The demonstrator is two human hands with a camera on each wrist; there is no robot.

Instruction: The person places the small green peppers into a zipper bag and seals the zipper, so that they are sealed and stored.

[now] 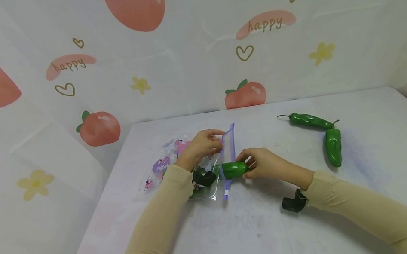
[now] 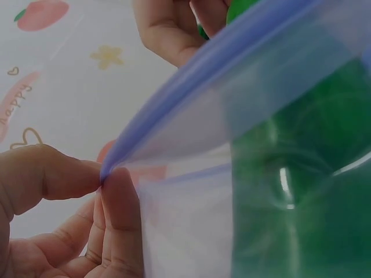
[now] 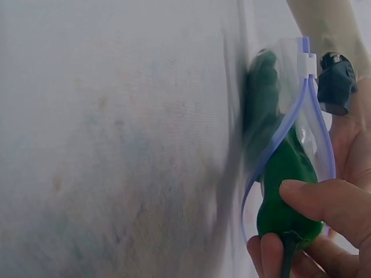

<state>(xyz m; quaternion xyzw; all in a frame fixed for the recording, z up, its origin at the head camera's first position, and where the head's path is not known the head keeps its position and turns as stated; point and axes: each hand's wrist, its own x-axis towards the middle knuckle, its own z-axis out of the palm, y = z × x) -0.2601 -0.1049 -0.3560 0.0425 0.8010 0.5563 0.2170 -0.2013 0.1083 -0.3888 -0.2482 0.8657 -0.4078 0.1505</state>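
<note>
The left hand point(image 1: 203, 146) pinches the purple rim point(image 1: 233, 143) of a clear bag point(image 1: 162, 164) on the desk point(image 1: 235, 244), and the right hand point(image 1: 265, 162) grips a green pepper point(image 1: 234, 169) partway inside! More green shows in there, half hidden by the left sleeve point(image 1: 155, 229); how many, I can't tell.

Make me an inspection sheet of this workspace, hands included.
Surface: white table, faintly stained.
Job's things: clear plastic zip bag with purple rim; glossy green pepper partway through its mouth; at least one more green pepper inside; two loose green peppers at right.
Clutter: nothing seen.
Grips: left grip pinches rim; right grip holds entering pepper's stem end.
Cables: nothing seen.
Surroundings: white backdrop printed with red fruit, hearts and "happy".
</note>
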